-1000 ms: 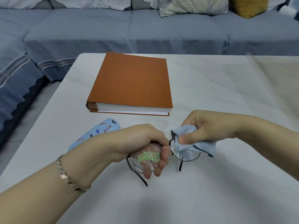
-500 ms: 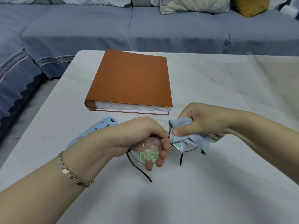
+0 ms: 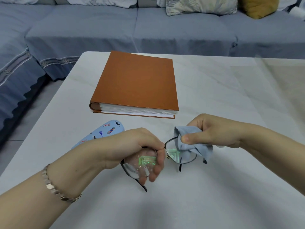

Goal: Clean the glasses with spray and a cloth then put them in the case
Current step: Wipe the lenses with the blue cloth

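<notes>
I hold thin black-framed glasses just above the white table. My left hand grips the left lens and the bridge, with fingers showing through that lens. My right hand pinches a light blue cloth against the upper part of the right lens. Droplets speckle the left lens. A light blue glasses case with barber prints lies shut behind my left wrist, partly hidden by it. No spray bottle is in view.
A thick orange-brown album lies flat on the table beyond my hands. A blue-grey sofa with cushions runs along the far side and left. The table's left edge drops to the floor.
My right hand has shifted the cloth up and to the right, uncovering more of the right lens. My left hand keeps the same hold on the glasses.
</notes>
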Motion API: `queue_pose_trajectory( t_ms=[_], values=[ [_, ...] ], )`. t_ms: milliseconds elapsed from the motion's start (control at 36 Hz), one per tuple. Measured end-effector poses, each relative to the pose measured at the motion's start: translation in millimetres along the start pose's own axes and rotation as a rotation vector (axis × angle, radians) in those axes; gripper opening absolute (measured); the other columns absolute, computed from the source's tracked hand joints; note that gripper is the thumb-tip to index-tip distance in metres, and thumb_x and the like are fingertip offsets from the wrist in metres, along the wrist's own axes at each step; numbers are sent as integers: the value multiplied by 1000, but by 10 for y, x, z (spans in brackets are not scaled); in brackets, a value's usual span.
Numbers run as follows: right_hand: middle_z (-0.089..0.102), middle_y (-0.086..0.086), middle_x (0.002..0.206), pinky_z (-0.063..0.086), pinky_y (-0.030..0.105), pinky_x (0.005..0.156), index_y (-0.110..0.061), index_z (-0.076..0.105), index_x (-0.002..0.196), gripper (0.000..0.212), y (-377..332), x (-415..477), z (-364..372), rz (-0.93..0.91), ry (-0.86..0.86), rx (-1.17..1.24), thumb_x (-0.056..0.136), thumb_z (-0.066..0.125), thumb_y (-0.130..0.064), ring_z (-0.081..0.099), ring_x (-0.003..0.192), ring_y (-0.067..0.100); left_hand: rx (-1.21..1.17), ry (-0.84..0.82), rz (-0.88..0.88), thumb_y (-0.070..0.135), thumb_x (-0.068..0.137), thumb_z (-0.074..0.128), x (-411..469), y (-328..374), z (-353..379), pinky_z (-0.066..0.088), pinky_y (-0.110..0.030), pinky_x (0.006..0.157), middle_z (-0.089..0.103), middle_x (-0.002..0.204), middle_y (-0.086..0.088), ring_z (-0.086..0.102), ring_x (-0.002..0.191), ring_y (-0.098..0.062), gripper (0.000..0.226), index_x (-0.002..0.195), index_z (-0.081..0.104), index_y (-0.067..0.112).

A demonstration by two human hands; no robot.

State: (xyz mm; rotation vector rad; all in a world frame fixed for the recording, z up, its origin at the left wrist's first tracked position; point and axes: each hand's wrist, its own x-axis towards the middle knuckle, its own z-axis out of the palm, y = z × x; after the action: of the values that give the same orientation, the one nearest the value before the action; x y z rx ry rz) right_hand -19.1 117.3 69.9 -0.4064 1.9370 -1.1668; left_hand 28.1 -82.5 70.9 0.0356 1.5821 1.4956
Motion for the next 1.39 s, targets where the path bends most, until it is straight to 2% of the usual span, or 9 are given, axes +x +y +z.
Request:
queue_pose_trajectory(
  t_ms=[250,472,667,833,917,1028,1111,1250,1389],
  values=[
    [52,-11,34,32,7,34,-17,59,47,35,-48,9,15,-32,53,-16,82,62,-11,45,30,-1,9,14,35,6,84,41,-6,24,8,46,-24,38,52,46,-12,52,38,-25,36,50,53,2],
    [50,-10,43,33,15,43,-14,62,52,28,-124,103,178,-80,39,-194,76,70,-27,42,43,4,22,30,19,5,82,42,52,13,38,46,-23,38,52,45,-11,53,38,-25,32,53,53,-1],
    [49,9,55,32,22,49,15,59,68,38,40,139,237,-154,318,37,75,69,-21,42,52,15,-33,123,99,3,86,37,25,-32,57,45,-24,39,52,48,-11,53,40,-23,38,51,52,2],
    [50,-11,38,33,13,41,-14,58,47,32,198,134,180,-99,512,180,78,67,-20,42,38,3,-102,188,109,6,86,39,16,-124,94,42,-23,39,53,49,-11,53,40,-24,35,53,51,2],
    [58,1,52,40,21,49,-8,62,62,31,285,110,177,-110,651,391,67,65,-38,50,48,9,-155,237,124,6,86,39,22,-138,130,42,-22,39,52,48,-10,52,39,-23,35,52,49,3],
    [72,18,103,56,23,79,-6,65,96,50,327,39,151,-183,425,958,69,51,-46,68,97,22,-248,319,174,9,87,38,40,-142,130,41,-22,38,50,48,-9,51,39,-21,37,51,47,4],
    [76,7,92,58,22,68,-9,72,89,44,311,37,258,-105,328,1175,73,48,-43,71,84,13,-264,337,184,8,86,38,71,-164,142,40,-22,38,51,48,-9,50,39,-22,37,51,47,4],
    [65,17,120,53,30,87,2,57,119,64,237,90,379,-2,277,1081,74,50,-44,62,112,24,-209,339,201,5,87,37,103,-172,177,44,-25,39,52,48,-11,52,40,-24,38,51,49,3],
    [70,19,106,55,28,75,5,64,105,41,205,105,355,68,455,823,84,57,-30,66,88,25,-132,363,200,1,85,37,109,-153,210,48,-27,40,53,49,-13,54,40,-24,36,51,49,2]
  ],
)
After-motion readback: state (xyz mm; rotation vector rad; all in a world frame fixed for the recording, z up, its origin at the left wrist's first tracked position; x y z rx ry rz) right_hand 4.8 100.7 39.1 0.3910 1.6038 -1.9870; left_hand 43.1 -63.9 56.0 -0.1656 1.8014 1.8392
